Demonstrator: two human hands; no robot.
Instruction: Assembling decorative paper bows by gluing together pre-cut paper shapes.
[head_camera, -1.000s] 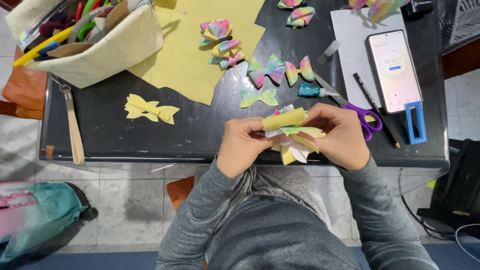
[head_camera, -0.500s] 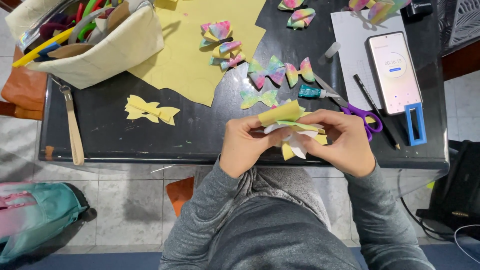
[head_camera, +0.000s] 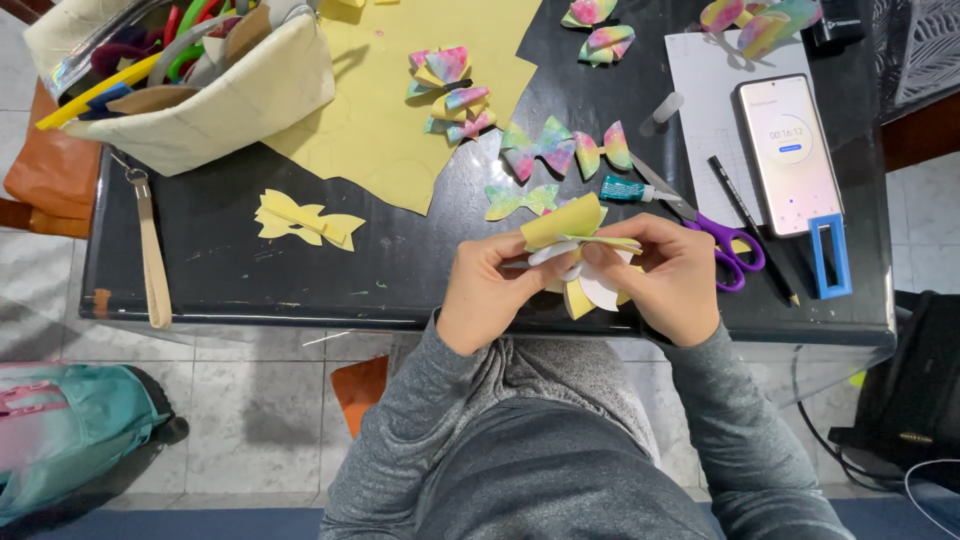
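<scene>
The paper bow (head_camera: 578, 255) sits between your two hands at the table's near edge, at 6 o'clock from the scissors' blades. Its long axis runs roughly 9 to 3 o'clock; the folded yellow loop rises toward 12, and the white and yellow tails hang toward 6. You pinch it at the middle: left hand (head_camera: 490, 290) grips the centre from 9 o'clock with thumb and fingertips closed on the paper, right hand (head_camera: 675, 280) closes on it from 3 o'clock, fingers curled over the top layer.

Surface: a black table (head_camera: 400, 270), smooth, with faint scuffs and green flecks. Beneath it, pale tiled floor (head_camera: 240, 400). A teal bag (head_camera: 60, 430) lies on the floor at 8 o'clock.

At 1 o'clock of the bow, purple-handled scissors (head_camera: 715, 235) lie just beside your right hand. Beyond them a phone (head_camera: 788, 150) rests on a white sheet (head_camera: 705, 90), with a black pen (head_camera: 750, 225) alongside. At 12 o'clock, several pastel rainbow bows (head_camera: 560, 150), flat and matte. At 10 o'clock, a plain yellow bow (head_camera: 300, 220) near a large yellow sheet (head_camera: 390, 110). At 10 to 11 o'clock, far corner, a cream fabric pouch (head_camera: 215, 95) holding coloured tools.
</scene>
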